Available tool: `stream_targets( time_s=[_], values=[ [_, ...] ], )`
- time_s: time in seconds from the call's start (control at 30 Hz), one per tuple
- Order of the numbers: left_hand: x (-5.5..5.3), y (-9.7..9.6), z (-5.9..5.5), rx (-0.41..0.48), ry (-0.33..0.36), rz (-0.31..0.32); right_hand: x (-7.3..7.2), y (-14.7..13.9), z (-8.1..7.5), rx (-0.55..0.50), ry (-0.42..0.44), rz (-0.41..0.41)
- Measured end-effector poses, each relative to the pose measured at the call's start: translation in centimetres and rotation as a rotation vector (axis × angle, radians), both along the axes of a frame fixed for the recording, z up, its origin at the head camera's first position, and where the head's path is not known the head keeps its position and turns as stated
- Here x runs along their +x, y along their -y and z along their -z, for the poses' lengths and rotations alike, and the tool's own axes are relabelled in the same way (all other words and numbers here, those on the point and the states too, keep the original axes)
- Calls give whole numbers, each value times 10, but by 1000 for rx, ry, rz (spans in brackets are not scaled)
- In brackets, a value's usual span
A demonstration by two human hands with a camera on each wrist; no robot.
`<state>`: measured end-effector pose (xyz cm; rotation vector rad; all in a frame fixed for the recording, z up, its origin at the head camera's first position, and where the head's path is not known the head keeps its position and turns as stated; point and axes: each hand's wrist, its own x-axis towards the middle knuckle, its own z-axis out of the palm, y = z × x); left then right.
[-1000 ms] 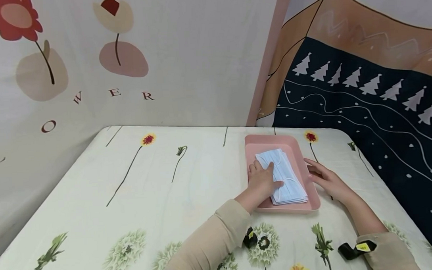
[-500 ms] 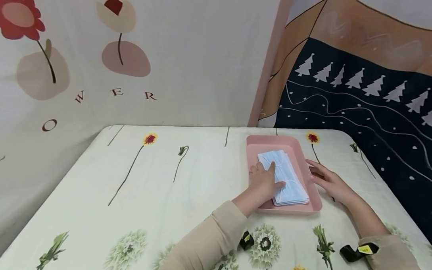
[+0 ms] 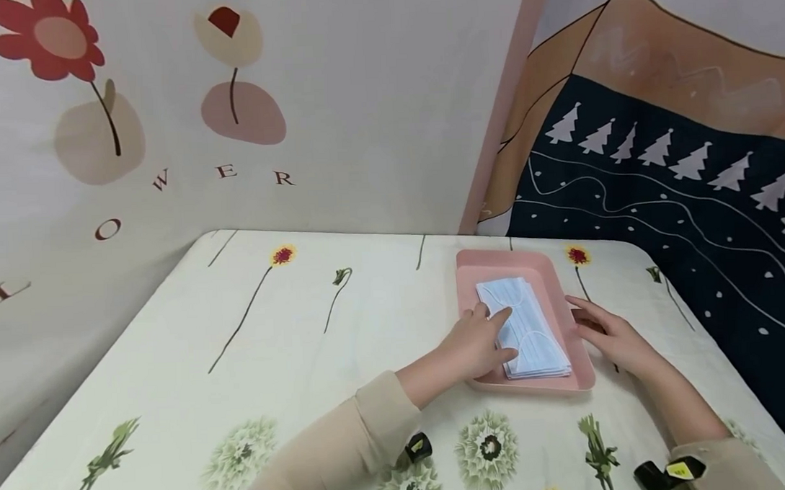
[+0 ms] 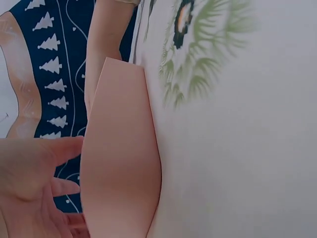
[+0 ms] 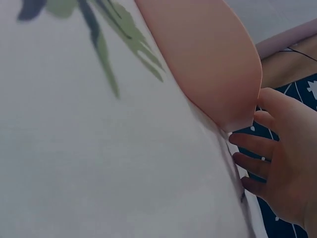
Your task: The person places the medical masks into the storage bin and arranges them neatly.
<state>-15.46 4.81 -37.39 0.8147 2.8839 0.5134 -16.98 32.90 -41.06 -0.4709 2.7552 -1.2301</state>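
Observation:
A stack of light blue face masks with white ear loops lies in a shallow pink tray. My left hand is over the tray's left side, with thumb and forefinger extended across the left edge of the masks. In the left wrist view its fingers show behind the pink wall. At the tray's right rim is my right hand, palm turned to it, fingers spread and gently bent. The right wrist view shows its thumb right at the corner of the tray and the other fingers apart from each other.
The tray stands on a white table cover printed with flowers. A pale wall hanging rises behind it. To the right hangs dark cloth with white trees. Black wrist straps are on both sleeves.
My left hand has drawn slightly left and toward me over the masks. The right hand stays at the tray's right rim. The head view has shifted a little.

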Motion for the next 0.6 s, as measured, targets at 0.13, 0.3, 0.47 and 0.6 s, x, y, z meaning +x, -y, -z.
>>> stream_targets(
  time_s=[0.13,0.3,0.47,0.6],
  values=[
    [1,13,-3,81,35,76,-2,1,-6,68,-16,-5],
    [4,32,-7,195,101,174,0,-1,-14,150,-14,4],
    [5,57,-9,256,109,235,5,-4,-28,224,-13,20],
    [5,86,-8,267,107,218,6,-7,-38,278,-50,14]
  ],
)
